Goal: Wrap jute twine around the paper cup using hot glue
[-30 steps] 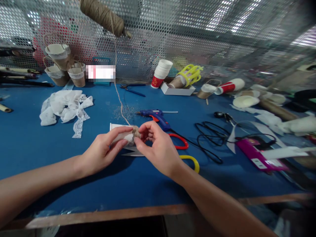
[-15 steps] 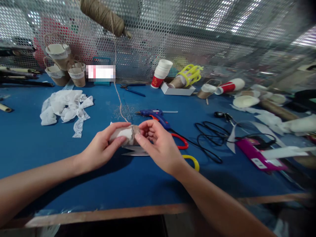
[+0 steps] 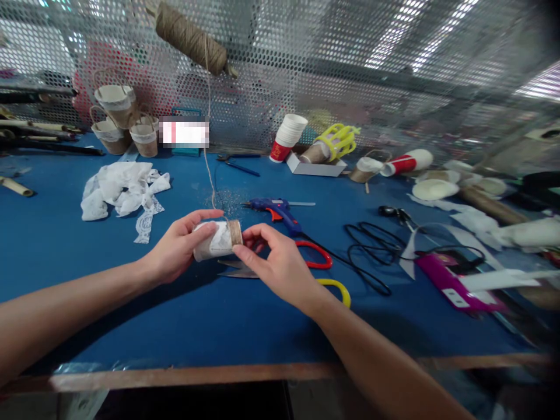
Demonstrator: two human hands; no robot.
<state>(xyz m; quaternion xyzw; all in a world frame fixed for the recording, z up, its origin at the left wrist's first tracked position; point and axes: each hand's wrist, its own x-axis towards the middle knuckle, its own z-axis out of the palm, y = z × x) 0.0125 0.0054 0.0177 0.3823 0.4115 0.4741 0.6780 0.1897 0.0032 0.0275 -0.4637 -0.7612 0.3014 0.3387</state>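
Grip of the left hand [image 3: 178, 245] is closed around a small white cup [image 3: 221, 240], thumb on the near side, fingers beyond. Right hand [image 3: 277, 262] touches the twine-wrapped end [image 3: 236, 232] with thumb and fingertips; whether it pinches or merely steadies cannot be told. The cup lies on its side just above the bench [image 3: 175, 332], apparently so that the wrapped end faces the right fingers. Twine [image 3: 209, 169] runs down to the cup from a spool [image 3: 191, 38] hung high, presumably to let it unwind freely.

A glue gun [image 3: 275, 210] lies beyond the hands and scissors [image 3: 245, 273] lie partly beneath the right one, both seemingly placed for easy reach. Crumpled lace [image 3: 118, 186] rests to the left.

Bench surface: blue, with pale specks near the gun's nozzle and a worn wooden front edge. Room: a perforated metal screen [image 3: 262, 35] backs the bench; bright light strips show through, upper right. Handled baskets [image 3: 116, 108] stand against it, left.
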